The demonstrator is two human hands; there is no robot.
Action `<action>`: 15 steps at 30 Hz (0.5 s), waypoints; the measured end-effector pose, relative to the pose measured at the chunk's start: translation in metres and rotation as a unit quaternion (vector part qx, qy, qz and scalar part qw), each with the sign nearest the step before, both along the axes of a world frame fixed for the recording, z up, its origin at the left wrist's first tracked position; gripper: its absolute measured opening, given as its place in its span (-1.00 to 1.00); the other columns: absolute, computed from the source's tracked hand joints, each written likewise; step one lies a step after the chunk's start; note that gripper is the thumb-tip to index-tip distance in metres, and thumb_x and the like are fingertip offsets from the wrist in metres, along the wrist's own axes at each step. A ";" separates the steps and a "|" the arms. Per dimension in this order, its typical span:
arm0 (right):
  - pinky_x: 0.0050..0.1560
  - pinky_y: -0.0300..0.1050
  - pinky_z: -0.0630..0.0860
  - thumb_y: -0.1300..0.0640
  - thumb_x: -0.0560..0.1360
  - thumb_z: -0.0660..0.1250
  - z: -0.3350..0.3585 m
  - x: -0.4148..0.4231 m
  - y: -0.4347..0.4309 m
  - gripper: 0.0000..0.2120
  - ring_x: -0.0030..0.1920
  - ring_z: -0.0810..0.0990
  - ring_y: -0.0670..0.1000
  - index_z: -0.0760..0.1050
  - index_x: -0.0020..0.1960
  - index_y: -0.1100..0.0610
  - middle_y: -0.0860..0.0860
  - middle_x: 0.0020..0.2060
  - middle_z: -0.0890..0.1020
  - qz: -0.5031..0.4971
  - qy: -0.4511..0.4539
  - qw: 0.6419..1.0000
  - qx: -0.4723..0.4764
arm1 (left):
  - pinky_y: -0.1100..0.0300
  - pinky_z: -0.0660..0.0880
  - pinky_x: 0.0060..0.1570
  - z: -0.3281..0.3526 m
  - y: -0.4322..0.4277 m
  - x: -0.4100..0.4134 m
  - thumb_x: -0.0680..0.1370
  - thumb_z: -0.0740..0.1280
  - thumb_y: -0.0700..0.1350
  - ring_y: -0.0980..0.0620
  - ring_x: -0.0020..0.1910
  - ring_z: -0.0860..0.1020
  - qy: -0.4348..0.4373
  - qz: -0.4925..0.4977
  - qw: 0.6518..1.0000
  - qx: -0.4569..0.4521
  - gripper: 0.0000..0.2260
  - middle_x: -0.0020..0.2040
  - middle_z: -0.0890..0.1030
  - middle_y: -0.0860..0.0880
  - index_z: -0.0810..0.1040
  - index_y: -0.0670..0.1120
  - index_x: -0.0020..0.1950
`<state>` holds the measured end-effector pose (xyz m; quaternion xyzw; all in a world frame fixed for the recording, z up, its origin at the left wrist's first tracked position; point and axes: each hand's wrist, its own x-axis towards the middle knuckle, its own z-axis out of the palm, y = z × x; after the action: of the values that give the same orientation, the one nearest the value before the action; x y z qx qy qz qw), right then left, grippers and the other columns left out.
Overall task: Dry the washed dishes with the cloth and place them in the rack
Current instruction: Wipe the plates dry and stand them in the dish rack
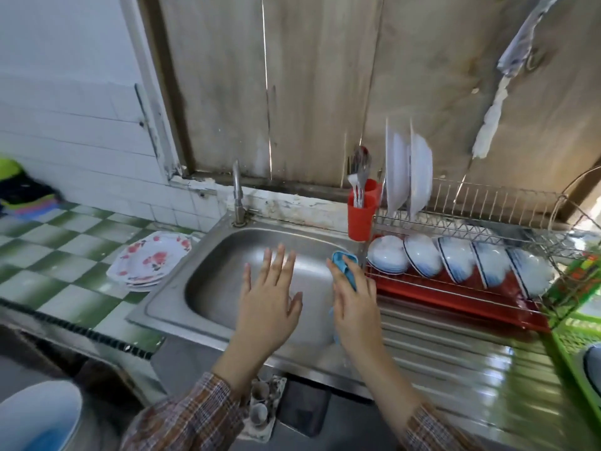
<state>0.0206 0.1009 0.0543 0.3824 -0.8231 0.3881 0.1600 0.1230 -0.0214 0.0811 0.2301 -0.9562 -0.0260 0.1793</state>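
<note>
Rack (471, 227) half full: bowls (422, 263) lined up, white plates (408, 170) upright. Right hand (356, 307) grips cloth (344, 260); left hand (268, 310) fingers (280, 262) spread, empty. Flowered plates (151, 262) on desk (65, 255), sink's (214, 278) left edge, likely still to dry.

Most of the blue cloth (345, 260) is hidden behind the right hand (357, 310). The white plates (408, 170) in the rack (487, 230) are smeared with blur — and the green basket (569, 340) at the right is cut off by the edge.

The left hand (267, 305) spreads open; the right hand (355, 305) grips a cloth (344, 259).
</note>
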 end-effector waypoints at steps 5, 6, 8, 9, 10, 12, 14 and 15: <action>0.11 -0.04 0.42 0.26 0.56 0.29 -0.018 0.041 -0.051 -0.56 0.23 0.44 0.18 0.44 0.42 0.04 0.08 0.41 0.41 0.005 -0.049 0.999 0.023 | -0.21 0.28 0.31 -0.013 -0.058 0.049 0.51 0.10 0.12 -0.12 0.41 0.40 -0.048 0.024 0.998 -0.019 -0.42 0.45 0.40 -0.14 0.38 -0.14 0.46; 0.08 -0.08 0.40 0.26 0.56 0.30 -0.022 0.050 -0.065 -0.57 0.23 0.45 0.18 0.45 0.41 0.06 0.08 0.41 0.41 0.009 -0.053 0.998 0.025 | -0.20 0.26 0.31 -0.014 -0.072 0.060 0.51 0.10 0.11 -0.12 0.42 0.39 -0.057 0.028 0.998 -0.020 -0.41 0.46 0.38 -0.13 0.38 -0.14 0.46; 0.05 -0.07 0.45 0.26 0.56 0.30 -0.029 0.067 -0.098 -0.57 0.23 0.44 0.18 0.45 0.41 0.09 0.09 0.41 0.42 0.017 -0.061 0.997 0.036 | -0.13 0.10 0.40 -0.016 -0.104 0.078 0.53 0.17 0.07 -0.10 0.49 0.28 -0.063 0.034 0.997 -0.008 -0.42 0.53 0.26 -0.11 0.28 -0.12 0.52; 0.04 0.00 0.50 0.26 0.56 0.30 -0.032 0.077 -0.116 -0.58 0.24 0.44 0.20 0.45 0.41 0.09 0.11 0.41 0.42 0.023 -0.069 0.997 0.038 | -0.09 -0.04 0.43 -0.016 -0.120 0.088 0.56 0.21 0.03 -0.09 0.54 0.16 -0.062 0.039 0.997 0.001 -0.40 0.57 0.14 -0.09 0.17 -0.10 0.56; 0.04 0.05 0.52 0.27 0.56 0.30 -0.035 0.087 -0.136 -0.58 0.24 0.43 0.23 0.45 0.40 0.09 0.12 0.40 0.42 0.029 -0.077 0.996 0.039 | -0.04 -0.16 0.45 -0.016 -0.138 0.096 0.58 0.22 0.01 -0.06 0.57 0.05 -0.061 0.044 0.997 0.009 -0.38 0.59 0.02 -0.06 0.06 -0.08 0.58; 0.03 0.04 0.47 0.29 0.54 0.32 -0.040 0.106 -0.176 -0.58 0.20 0.47 0.24 0.47 0.38 0.08 0.14 0.37 0.46 0.045 -0.082 0.995 0.035 | -0.03 -0.22 0.48 -0.019 -0.174 0.112 0.62 0.17 0.01 -0.02 0.58 -0.08 -0.053 0.068 0.996 0.010 -0.38 0.60 -0.09 -0.03 -0.06 -0.05 0.60; -0.02 0.07 0.50 0.29 0.54 0.33 -0.044 0.123 -0.215 -0.59 0.14 0.50 0.24 0.50 0.36 0.07 0.13 0.33 0.49 0.060 -0.081 0.994 0.028 | -0.04 -0.21 0.50 -0.020 -0.207 0.125 0.64 0.12 0.01 -0.02 0.58 -0.11 -0.066 0.090 0.994 0.016 -0.41 0.60 -0.13 -0.04 -0.09 -0.04 0.60; -0.05 0.09 0.52 0.27 0.55 0.31 -0.045 0.131 -0.235 -0.60 0.13 0.49 0.23 0.51 0.36 0.06 0.11 0.33 0.49 0.064 -0.087 0.994 0.026 | -0.04 -0.20 0.50 -0.021 -0.224 0.132 0.64 0.11 0.00 -0.02 0.58 -0.11 -0.074 0.098 0.992 0.024 -0.41 0.60 -0.12 -0.06 -0.08 -0.04 0.60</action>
<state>0.1516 -0.1340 0.0095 0.4027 -0.8178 0.4077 0.0524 0.2546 -0.2459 0.0603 0.3284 -0.9386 -0.0141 0.1045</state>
